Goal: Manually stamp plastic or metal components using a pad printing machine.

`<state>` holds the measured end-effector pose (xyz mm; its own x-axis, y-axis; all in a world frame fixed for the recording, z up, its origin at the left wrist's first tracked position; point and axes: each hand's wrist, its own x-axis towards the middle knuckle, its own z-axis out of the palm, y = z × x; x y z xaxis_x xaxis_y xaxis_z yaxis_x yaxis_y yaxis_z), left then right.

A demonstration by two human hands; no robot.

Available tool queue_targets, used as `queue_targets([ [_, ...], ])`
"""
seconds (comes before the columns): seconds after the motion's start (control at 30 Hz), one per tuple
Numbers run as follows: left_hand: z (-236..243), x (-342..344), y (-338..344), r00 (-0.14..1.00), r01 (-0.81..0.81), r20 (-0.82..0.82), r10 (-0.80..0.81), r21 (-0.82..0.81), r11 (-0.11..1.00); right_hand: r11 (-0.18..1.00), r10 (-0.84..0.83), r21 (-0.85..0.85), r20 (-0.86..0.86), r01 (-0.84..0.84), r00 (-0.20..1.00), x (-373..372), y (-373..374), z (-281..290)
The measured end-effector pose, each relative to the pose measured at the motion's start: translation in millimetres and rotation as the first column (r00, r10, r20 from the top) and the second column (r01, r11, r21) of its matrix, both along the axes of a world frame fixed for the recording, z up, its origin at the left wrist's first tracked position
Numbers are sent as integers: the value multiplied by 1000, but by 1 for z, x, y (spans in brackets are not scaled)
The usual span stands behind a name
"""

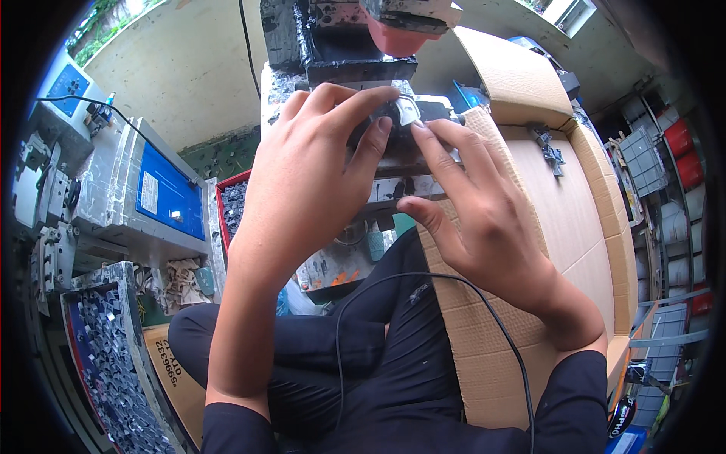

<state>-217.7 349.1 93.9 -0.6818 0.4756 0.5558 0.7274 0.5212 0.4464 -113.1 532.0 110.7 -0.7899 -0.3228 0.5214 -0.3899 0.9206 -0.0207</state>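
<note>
A small light-grey, curved plastic piece (408,111) lies on a dark fixture at the front of a machine. My left hand (310,159) reaches in from the left, its index finger at the piece's upper left edge and its thumb just below. The fingers are bent in a loose pinch around that side. My right hand (484,204) has its fingers spread, with the index fingertip touching the piece's lower edge and the thumb held apart. Above the fixture hangs a pink pad (397,39) on the ink-stained machine head. My hands hide part of the fixture.
A large open cardboard box (575,219) stands close on my right, with a dark bracket-like part (550,151) in it. A red-rimmed tray (221,200) and a bin of small metal-looking pieces (113,371) are on the left. A black cable (484,291) crosses my lap.
</note>
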Motion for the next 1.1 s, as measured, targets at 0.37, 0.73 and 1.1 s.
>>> queue_targets([
  [0.37, -2, 0, 1, 1000, -17, -4, 17, 69, 998, 1000, -14, 7, 39, 13, 999, 3, -2, -1],
  [0.73, -1, 2, 1, 999, -31, 19, 30, 64, 997, 1000, -5, 13, 50, 4, 999, 1, -6, 3],
  [1.1, -2, 2, 1, 1000, -16, 19, 14, 78, 997, 1000, 1, -19, 37, 0, 999, 1, -2, 0],
])
